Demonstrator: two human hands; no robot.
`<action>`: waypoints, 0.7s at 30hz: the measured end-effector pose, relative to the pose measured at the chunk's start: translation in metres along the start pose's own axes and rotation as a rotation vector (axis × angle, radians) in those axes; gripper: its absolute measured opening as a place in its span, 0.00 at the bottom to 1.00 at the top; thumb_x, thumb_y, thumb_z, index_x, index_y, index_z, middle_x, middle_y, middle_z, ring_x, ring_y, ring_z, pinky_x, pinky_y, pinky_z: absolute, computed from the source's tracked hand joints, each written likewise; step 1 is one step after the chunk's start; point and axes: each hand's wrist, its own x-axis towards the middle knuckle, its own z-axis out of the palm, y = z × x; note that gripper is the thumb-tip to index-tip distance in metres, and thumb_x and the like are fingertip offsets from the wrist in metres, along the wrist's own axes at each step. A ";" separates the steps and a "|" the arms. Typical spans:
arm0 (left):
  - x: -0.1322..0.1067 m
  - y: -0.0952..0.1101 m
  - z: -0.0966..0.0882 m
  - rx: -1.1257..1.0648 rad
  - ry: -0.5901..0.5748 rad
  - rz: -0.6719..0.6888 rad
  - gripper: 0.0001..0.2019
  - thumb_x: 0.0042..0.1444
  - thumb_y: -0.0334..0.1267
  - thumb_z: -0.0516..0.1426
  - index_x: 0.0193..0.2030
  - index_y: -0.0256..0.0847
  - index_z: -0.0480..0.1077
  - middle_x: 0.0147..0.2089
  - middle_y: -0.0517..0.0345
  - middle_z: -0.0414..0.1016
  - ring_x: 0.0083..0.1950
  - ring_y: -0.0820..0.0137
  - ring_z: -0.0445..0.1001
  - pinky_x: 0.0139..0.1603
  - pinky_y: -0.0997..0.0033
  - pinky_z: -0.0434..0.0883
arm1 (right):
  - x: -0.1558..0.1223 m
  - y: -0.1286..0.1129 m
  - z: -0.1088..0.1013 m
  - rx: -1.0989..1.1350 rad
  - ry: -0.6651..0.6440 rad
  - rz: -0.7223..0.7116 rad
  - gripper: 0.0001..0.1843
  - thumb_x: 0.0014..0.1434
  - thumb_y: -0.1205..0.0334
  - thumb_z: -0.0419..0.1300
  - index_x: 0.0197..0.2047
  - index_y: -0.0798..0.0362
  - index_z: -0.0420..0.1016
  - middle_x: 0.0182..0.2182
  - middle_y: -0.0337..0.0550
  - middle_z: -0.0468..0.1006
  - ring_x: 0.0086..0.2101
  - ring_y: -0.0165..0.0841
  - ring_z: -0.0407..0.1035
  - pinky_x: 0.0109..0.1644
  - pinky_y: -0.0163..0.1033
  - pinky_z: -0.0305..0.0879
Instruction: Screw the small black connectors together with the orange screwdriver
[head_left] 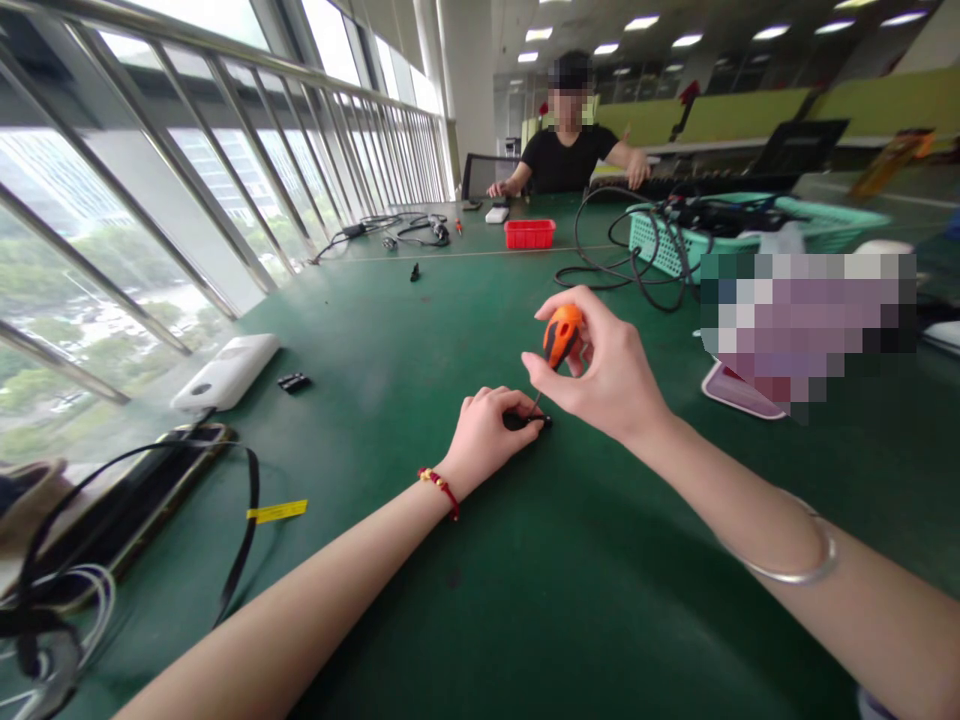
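My right hand [600,365] is curled around the orange and black handle of a short screwdriver [562,335], with the thumb and fingers loosely about it. The shaft points down toward a small black part [536,420] on the green table. My left hand [491,430] pinches this black part against the tabletop between thumb and fingers. Much of the part is covered by the fingers, so its kind cannot be made out. Whether the screwdriver's tip sits in a screw is too small to tell.
On the left lie a white power bank [229,372], small black pieces [294,382], a phone [142,500] and cables. Farther back stand a red tray [529,235] and a turquoise basket [667,245] with cables. A person [570,150] sits at the far end. A railing [247,130] runs along the left.
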 end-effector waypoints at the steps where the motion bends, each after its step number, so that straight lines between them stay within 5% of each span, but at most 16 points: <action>1: 0.000 0.000 0.000 -0.005 -0.002 -0.002 0.05 0.52 0.39 0.59 0.33 0.42 0.74 0.34 0.58 0.77 0.41 0.64 0.71 0.45 0.64 0.66 | 0.000 0.000 0.000 -0.017 0.011 0.010 0.17 0.46 0.53 0.63 0.38 0.50 0.68 0.23 0.34 0.67 0.21 0.28 0.60 0.25 0.33 0.54; 7: -0.001 0.001 0.000 0.006 -0.012 0.004 0.04 0.51 0.38 0.59 0.32 0.42 0.74 0.35 0.60 0.77 0.41 0.65 0.71 0.49 0.62 0.65 | 0.000 -0.001 0.001 -0.049 0.011 0.070 0.12 0.51 0.50 0.59 0.30 0.50 0.69 0.19 0.35 0.66 0.21 0.28 0.60 0.27 0.34 0.54; 9: -0.001 0.001 0.000 0.009 -0.013 0.003 0.04 0.52 0.39 0.59 0.32 0.43 0.74 0.35 0.60 0.77 0.42 0.65 0.71 0.49 0.62 0.65 | 0.000 0.000 0.001 -0.031 0.004 0.036 0.08 0.50 0.56 0.59 0.32 0.50 0.69 0.21 0.34 0.68 0.21 0.27 0.60 0.27 0.33 0.55; 14: 0.000 0.000 0.000 -0.002 -0.001 -0.002 0.05 0.52 0.39 0.59 0.33 0.42 0.74 0.34 0.58 0.77 0.41 0.64 0.71 0.46 0.63 0.66 | 0.000 0.000 0.000 -0.016 -0.013 0.020 0.19 0.46 0.56 0.62 0.42 0.49 0.68 0.23 0.34 0.68 0.20 0.28 0.60 0.25 0.33 0.54; 17: 0.000 -0.001 0.000 0.004 -0.005 0.008 0.04 0.52 0.39 0.59 0.33 0.43 0.74 0.35 0.59 0.77 0.41 0.65 0.71 0.48 0.62 0.66 | 0.000 0.000 0.002 -0.067 0.011 0.058 0.15 0.48 0.50 0.61 0.35 0.50 0.69 0.20 0.33 0.66 0.20 0.29 0.60 0.26 0.34 0.54; 21: 0.000 -0.001 0.000 0.022 -0.006 0.022 0.04 0.52 0.39 0.59 0.33 0.43 0.74 0.35 0.60 0.77 0.41 0.66 0.71 0.50 0.61 0.65 | -0.001 -0.001 0.002 -0.024 -0.014 0.084 0.08 0.50 0.56 0.59 0.32 0.50 0.69 0.20 0.33 0.66 0.21 0.28 0.61 0.27 0.34 0.55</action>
